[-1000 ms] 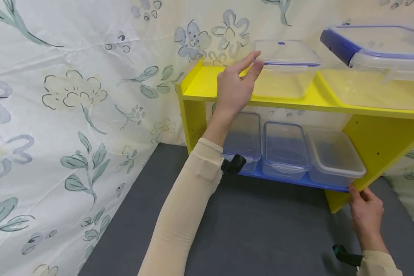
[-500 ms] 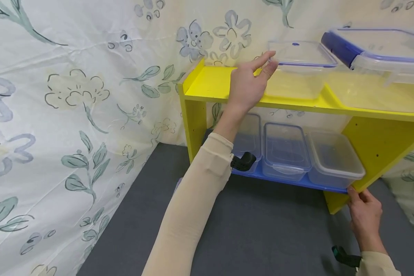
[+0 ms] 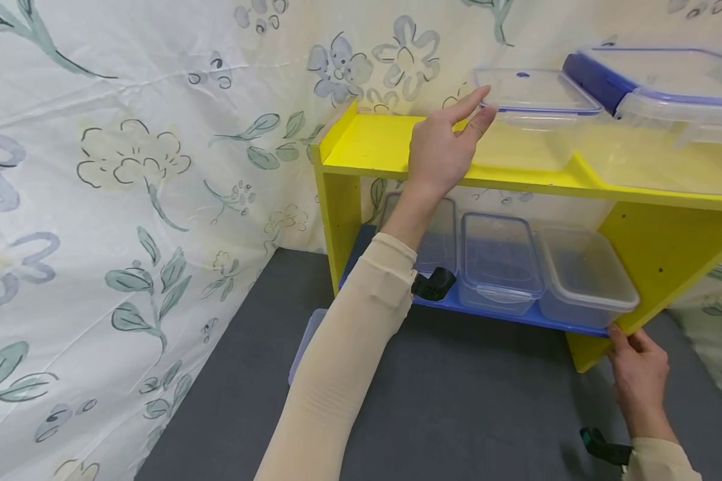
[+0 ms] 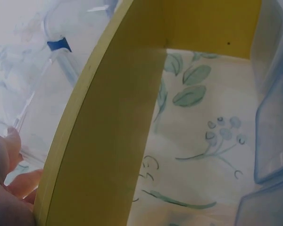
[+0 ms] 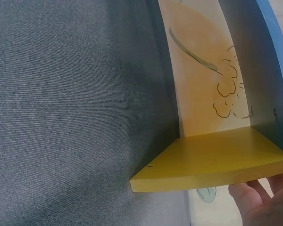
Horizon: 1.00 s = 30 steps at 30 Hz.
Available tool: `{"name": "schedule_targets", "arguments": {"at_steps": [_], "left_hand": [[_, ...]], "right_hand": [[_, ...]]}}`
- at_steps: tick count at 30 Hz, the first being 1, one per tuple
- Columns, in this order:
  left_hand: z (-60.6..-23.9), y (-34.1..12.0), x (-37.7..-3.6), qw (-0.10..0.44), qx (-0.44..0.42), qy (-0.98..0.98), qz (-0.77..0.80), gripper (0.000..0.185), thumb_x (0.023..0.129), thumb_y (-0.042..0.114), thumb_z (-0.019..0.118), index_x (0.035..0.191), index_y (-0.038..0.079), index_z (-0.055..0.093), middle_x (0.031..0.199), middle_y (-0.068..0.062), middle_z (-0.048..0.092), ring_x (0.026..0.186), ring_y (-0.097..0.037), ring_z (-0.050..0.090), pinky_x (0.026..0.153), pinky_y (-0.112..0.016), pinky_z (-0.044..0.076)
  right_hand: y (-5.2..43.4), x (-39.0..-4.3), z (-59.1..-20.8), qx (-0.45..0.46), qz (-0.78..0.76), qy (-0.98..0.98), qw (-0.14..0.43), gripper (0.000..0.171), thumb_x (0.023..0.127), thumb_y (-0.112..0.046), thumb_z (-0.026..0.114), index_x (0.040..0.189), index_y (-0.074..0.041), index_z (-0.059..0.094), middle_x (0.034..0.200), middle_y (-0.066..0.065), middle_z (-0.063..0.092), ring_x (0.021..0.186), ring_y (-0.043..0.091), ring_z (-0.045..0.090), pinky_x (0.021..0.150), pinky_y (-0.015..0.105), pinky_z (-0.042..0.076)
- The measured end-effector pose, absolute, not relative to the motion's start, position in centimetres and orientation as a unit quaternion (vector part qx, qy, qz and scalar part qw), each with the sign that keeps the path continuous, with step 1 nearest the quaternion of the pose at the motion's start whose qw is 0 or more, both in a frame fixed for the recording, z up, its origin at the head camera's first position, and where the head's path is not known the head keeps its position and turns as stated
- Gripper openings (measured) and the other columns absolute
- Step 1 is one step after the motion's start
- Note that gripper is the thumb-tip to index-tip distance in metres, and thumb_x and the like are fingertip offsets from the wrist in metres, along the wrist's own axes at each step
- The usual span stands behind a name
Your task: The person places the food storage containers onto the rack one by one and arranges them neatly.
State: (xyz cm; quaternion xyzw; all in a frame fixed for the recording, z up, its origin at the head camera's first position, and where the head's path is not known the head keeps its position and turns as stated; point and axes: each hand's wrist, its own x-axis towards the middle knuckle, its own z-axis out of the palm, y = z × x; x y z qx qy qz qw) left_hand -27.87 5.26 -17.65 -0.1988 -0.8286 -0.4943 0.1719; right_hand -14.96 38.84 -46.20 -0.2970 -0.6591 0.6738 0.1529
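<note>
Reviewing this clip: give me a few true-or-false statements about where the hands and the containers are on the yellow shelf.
1. The left hand touches the small clear container on the top shelf. True.
2. The right hand rests on top of the large blue-lidded container. False: it is at the shelf's lower right side panel.
3. Three clear containers stand on the blue lower shelf. True.
4. The shelf stands on a wooden floor. False: it stands on a grey mat.

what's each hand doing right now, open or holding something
Left hand: open, straight fingers touching the clear lidded container.
Right hand: fingers on the yellow shelf side panel; grip cannot be told.
</note>
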Motion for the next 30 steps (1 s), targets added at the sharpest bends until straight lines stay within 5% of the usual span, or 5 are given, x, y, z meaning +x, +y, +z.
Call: {"name": "schedule_targets", "arguments": {"at_steps": [3,7,13,23,30], "left_hand": [[-17.8,5.1,-27.9,0.154,-0.197,-0.828,-0.501,0.049,0.097,0.046,0.054,0.143,0.036,0.046,0.094,0.006,0.074,0.065,-0.006,0.065,0.05,-0.018,0.032],[-18.2,4.5,-27.6,0.149,-0.191,-0.813,-0.529,0.054,0.097,0.044,0.055,0.148,0.034,0.039,0.145,0.007,0.052,0.114,-0.005,0.064,0.07,-0.016,0.048],[-19.0,3.9,-26.9,0.185,-0.208,-0.774,-0.568,0.052,0.099,0.04,0.052,0.148,0.029,0.04,0.154,0.009,0.041,0.113,-0.013,0.065,0.084,-0.015,0.052],[-20.5,2.0,-24.7,0.208,-0.241,-0.726,-0.61,0.048,0.098,0.035,0.055,0.145,0.026,0.047,0.143,0.004,0.055,0.111,-0.015,0.067,0.085,-0.017,0.052],[-23.5,-0.4,-23.5,0.297,-0.283,-0.701,-0.583,0.044,0.098,0.023,0.055,0.139,0.01,0.053,0.137,-0.007,0.06,0.108,-0.014,0.069,0.067,-0.022,0.056]], "right_hand": [[38.9,-15.0,-46.2,-0.296,0.677,-0.655,0.156,0.055,0.086,-0.039,0.07,0.137,-0.023,0.056,0.096,-0.02,0.056,0.085,-0.005,0.054,0.055,0.006,0.047],[38.9,-15.1,-46.3,-0.304,0.673,-0.657,0.152,0.058,0.084,-0.041,0.071,0.138,-0.023,0.056,0.095,-0.021,0.055,0.083,-0.006,0.054,0.053,0.006,0.047],[39.0,-15.2,-46.4,-0.309,0.667,-0.662,0.146,0.061,0.083,-0.043,0.071,0.138,-0.023,0.055,0.094,-0.022,0.056,0.082,-0.006,0.054,0.052,0.007,0.046],[39.0,-15.1,-46.7,-0.305,0.665,-0.666,0.147,0.062,0.083,-0.044,0.071,0.139,-0.023,0.054,0.096,-0.021,0.056,0.085,-0.004,0.053,0.052,0.006,0.046],[39.1,-15.1,-46.5,-0.315,0.662,-0.662,0.156,0.057,0.085,-0.041,0.07,0.138,-0.024,0.055,0.095,-0.022,0.056,0.084,-0.004,0.052,0.053,0.006,0.045]]}}
